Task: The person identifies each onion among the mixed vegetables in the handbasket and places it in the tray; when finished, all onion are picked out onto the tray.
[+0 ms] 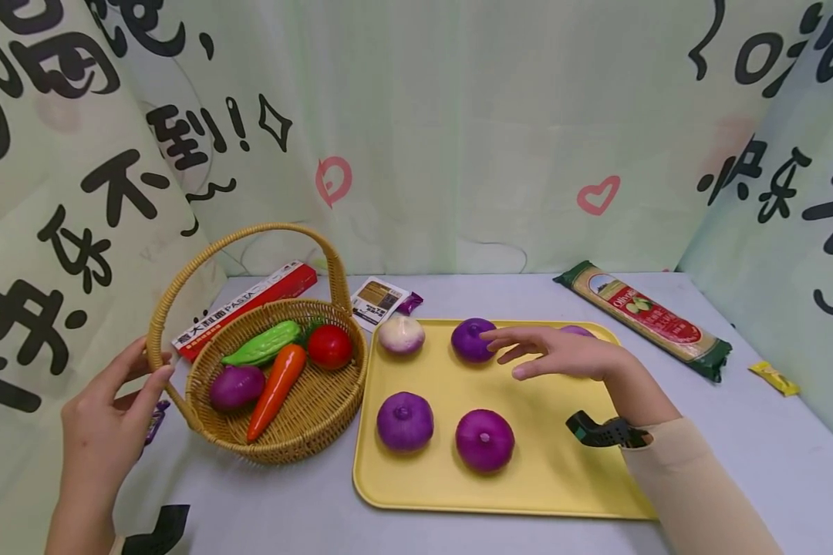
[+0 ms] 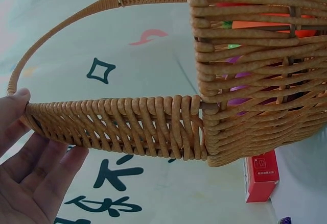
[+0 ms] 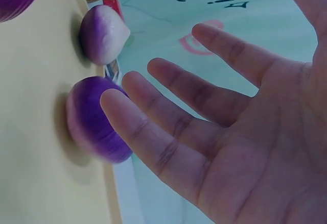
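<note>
My left hand [image 1: 107, 424] grips the handle of a wicker basket [image 1: 298, 447], thumb and fingers at its left side. Inside the basket lie a carrot [image 1: 276, 391], a tomato [image 1: 329, 347], a ridged green vegetable [image 1: 264, 344] and a rounded purple vegetable [image 1: 237, 388]. Over the yellow tray [image 1: 569, 478] hovers my right hand [image 1: 562, 353], fingers extended and palm empty. Its fingertips overlap a purple onion [image 1: 469, 341] at the tray's back. Another purple thing [image 1: 578, 331] is partly hidden behind that hand. Two purple onions [image 1: 405, 422] [image 1: 484, 440] sit nearer the front, and a white-and-purple bulb [image 3: 103, 35] sits at the back left.
A red pasta box [image 1: 250, 304] lies behind the basket, with a labelled packet [image 1: 378, 301] to its right. Behind the tray's right end rests a long green-ended pasta bag [image 1: 645, 320]. A small yellow wrapper [image 1: 773, 378] is at far right. Printed curtains enclose the table.
</note>
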A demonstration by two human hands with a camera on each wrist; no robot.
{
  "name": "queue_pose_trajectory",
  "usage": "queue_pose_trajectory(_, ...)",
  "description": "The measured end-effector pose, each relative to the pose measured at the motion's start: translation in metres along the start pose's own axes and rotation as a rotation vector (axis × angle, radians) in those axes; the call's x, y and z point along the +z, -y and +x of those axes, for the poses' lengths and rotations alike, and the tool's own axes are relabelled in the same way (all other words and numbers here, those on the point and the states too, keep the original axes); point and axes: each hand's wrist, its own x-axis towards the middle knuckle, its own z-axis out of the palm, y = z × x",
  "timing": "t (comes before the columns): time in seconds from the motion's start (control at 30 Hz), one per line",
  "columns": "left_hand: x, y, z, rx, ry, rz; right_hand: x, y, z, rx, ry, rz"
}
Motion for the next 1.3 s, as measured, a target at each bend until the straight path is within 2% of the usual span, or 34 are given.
queue_pose_trajectory(0.1,0.000,0.000,0.000,0.003,-0.002,-0.002,-0.003,0.009,0.005,-0.008,-0.006,-0.023)
queue_pose_trajectory(0.27,0.000,-0.001,0.000,0.006,0.001,-0.009,-0.007,0.024,0.013,0.016,0.004,0.017)
queue_pose_trajectory(0.53,-0.001,-0.001,-0.001,0.011,0.007,-0.015,-0.015,0.046,0.027,-0.098,0.029,-0.115)
queue_pose_trajectory(0.8,-0.001,0.001,-0.001,0.025,-0.003,-0.019,-0.021,0.065,0.036,-0.144,0.049,-0.152)
queue_pose_trajectory(1.03,0.000,0.002,-0.001,0.028,-0.003,-0.014,-0.023,0.079,0.045,-0.130,0.062,-0.116)
queue_pose_trajectory(1.3,-0.001,0.000,-0.002,0.033,-0.004,-0.017,-0.021,0.094,0.062,-0.152,0.083,-0.103)
